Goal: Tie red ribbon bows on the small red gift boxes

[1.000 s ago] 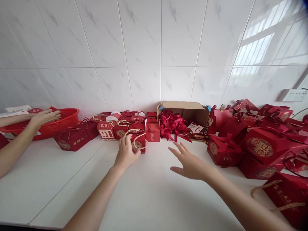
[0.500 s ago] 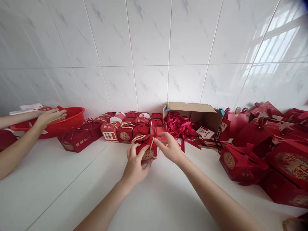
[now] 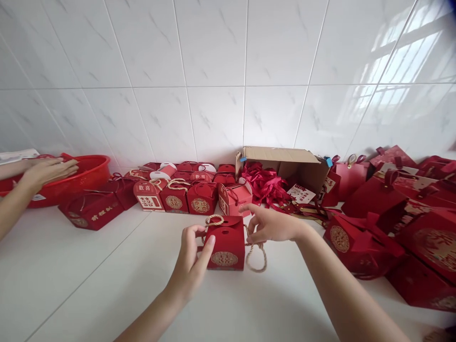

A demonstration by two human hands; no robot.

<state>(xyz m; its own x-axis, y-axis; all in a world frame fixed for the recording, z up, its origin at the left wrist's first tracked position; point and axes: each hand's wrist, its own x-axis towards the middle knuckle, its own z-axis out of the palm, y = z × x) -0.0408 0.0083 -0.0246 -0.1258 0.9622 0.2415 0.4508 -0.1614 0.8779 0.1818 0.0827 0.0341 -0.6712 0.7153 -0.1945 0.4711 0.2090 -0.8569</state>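
Observation:
A small red gift box (image 3: 227, 244) with a round gold emblem and a hole in its front flap stands upright on the white table. My left hand (image 3: 190, 259) grips its left side, the thumb on the front face and the fingers partly hidden behind. At the box's right, my right hand (image 3: 272, 225) pinches a beige twisted rope handle (image 3: 264, 266), which hangs in a loop down toward the tabletop. Another loop of the rope lies over the box top. The right fingertips are close to the box's right side; whether they touch it I cannot tell.
Rows of finished red boxes (image 3: 174, 201) stand behind. An open cardboard box (image 3: 281, 154) spills red ribbons (image 3: 261, 183). Larger red boxes (image 3: 370, 199) crowd the right. At left, a co-worker's hand (image 3: 50, 172) is over a red basin (image 3: 96, 164), beside a long red box (image 3: 90, 211).
The gift box now sits nearer to me, its front face clear to see. My right hand has moved from above it to its right side, with the rope drawn out there. The view has shifted slightly right.

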